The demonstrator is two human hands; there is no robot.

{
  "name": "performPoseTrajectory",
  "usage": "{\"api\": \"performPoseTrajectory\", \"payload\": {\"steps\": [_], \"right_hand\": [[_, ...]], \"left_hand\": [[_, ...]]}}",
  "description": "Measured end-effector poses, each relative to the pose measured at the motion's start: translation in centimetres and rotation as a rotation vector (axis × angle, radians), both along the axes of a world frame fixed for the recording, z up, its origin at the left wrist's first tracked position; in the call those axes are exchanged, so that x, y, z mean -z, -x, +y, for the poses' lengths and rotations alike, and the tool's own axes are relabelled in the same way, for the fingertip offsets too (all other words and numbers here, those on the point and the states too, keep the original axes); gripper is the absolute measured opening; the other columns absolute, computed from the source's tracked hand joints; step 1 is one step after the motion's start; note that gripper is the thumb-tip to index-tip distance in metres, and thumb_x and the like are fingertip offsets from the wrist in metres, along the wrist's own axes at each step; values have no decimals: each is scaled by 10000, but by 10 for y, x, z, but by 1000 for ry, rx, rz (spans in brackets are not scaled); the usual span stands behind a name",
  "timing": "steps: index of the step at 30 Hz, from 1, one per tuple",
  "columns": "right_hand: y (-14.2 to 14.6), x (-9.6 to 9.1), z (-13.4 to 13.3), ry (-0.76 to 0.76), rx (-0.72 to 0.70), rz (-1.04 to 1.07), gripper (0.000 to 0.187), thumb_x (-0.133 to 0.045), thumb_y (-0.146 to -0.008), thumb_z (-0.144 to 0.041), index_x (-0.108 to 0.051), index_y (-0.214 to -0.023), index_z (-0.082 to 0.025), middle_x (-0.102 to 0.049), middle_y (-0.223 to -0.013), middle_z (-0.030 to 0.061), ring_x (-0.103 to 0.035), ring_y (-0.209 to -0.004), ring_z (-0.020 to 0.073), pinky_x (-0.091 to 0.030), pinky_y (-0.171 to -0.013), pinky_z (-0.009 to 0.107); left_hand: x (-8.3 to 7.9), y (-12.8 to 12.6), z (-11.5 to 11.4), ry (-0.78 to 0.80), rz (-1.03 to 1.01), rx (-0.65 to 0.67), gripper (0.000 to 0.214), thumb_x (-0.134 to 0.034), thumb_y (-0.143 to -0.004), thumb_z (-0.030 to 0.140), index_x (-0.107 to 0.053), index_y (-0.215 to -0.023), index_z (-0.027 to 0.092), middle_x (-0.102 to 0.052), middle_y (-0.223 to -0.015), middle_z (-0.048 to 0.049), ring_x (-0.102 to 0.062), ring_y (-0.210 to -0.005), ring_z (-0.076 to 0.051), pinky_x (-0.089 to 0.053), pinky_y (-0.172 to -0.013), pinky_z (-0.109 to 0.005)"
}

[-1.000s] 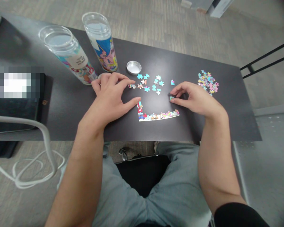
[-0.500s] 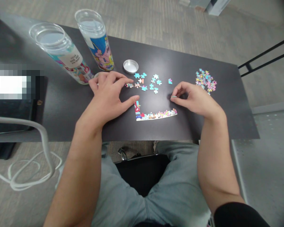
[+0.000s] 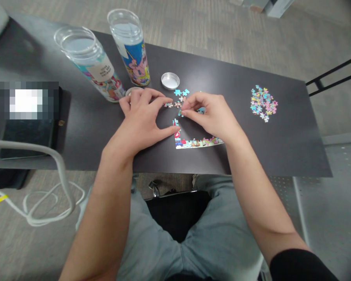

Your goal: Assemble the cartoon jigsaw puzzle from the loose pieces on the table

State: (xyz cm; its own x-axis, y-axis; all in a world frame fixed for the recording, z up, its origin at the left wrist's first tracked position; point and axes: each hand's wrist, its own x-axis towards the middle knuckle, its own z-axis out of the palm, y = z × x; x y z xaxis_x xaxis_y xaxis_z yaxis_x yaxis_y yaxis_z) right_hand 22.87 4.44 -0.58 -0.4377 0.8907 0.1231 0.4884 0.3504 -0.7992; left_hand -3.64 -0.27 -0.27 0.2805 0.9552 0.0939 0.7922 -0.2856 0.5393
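Note:
My left hand (image 3: 143, 119) lies on the dark table with its fingers spread, and its thumb rests on the left side of an L-shaped strip of joined puzzle pieces (image 3: 193, 143). Just above that strip's upper left end, my right hand (image 3: 212, 115) pinches a small bluish puzzle piece (image 3: 180, 113) between thumb and fingertips. Loose puzzle pieces (image 3: 181, 93) lie beyond the fingertips, several of them hidden behind my right hand. The right end of the strip is partly covered by my right wrist.
Two clear tubes with printed wraps, one on the left (image 3: 90, 64) and one farther back (image 3: 131, 50), stand upright. Near them lies a round metal lid (image 3: 170, 80). A heap of puzzle pieces (image 3: 263, 102) is at the right. A black device (image 3: 29, 136) and a white cable (image 3: 57, 164) are left.
My right hand has moved left with its puzzle piece, from right of the loose pieces to the strip's upper left end. My left thumb has slid slightly down along the strip. The view has shifted a little.

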Motion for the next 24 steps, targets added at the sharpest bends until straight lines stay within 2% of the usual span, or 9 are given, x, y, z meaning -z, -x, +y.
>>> {"api": "performPoseTrajectory", "payload": {"steps": [6, 12, 17, 22, 24], "right_hand": [[13, 1, 4, 13, -7, -59, 213, -967, -1110, -491, -958, -1172, -288, -958, -1130, 77, -832, -1061, 315, -706, -1078, 525], [15, 6, 7, 15, -38, -106, 90, -938, -1097, -366, -977, -1120, -288, -981, -1195, 63, -820, -1002, 289, -662, -1054, 486], [13, 4, 6, -6, -33, -143, 111, -943, -1113, -418, -974, -1109, -312, -981, -1194, 52, -832, -1032, 314, -661, -1073, 500], [14, 8, 8, -71, -56, -170, 19, -931, -1108, -327, -946, -1097, -325, -962, -1227, 53, -836, -1035, 316, -657, -1129, 550], [14, 8, 8, -98, -41, -183, 44, -965, -1093, -337, -938, -1128, -338, -942, -1239, 57, -841, -1075, 338, -654, -1161, 592]], "left_hand": [[-2, -4, -3, 0, 3, -13, 657, -997, -1002, 508, -779, -1611, 390, -737, -1737, -153, -518, -1707, -568, -374, -1443, -855], [-3, -6, -4, -1, 2, -17, 644, -987, -1026, 505, -771, -1620, 381, -728, -1742, -159, -506, -1730, -562, -356, -1461, -847], [-2, -6, -5, 4, 1, -17, 627, -985, -1030, 522, -778, -1608, 397, -724, -1734, -152, -503, -1725, -564, -371, -1447, -843], [-3, -7, -5, 5, 5, -20, 624, -975, -1032, 506, -776, -1611, 385, -723, -1734, -160, -504, -1728, -563, -357, -1459, -845], [-3, -7, -5, 3, 1, -20, 625, -982, -1025, 503, -776, -1605, 396, -728, -1730, -154, -502, -1731, -563, -359, -1460, -844]]}}
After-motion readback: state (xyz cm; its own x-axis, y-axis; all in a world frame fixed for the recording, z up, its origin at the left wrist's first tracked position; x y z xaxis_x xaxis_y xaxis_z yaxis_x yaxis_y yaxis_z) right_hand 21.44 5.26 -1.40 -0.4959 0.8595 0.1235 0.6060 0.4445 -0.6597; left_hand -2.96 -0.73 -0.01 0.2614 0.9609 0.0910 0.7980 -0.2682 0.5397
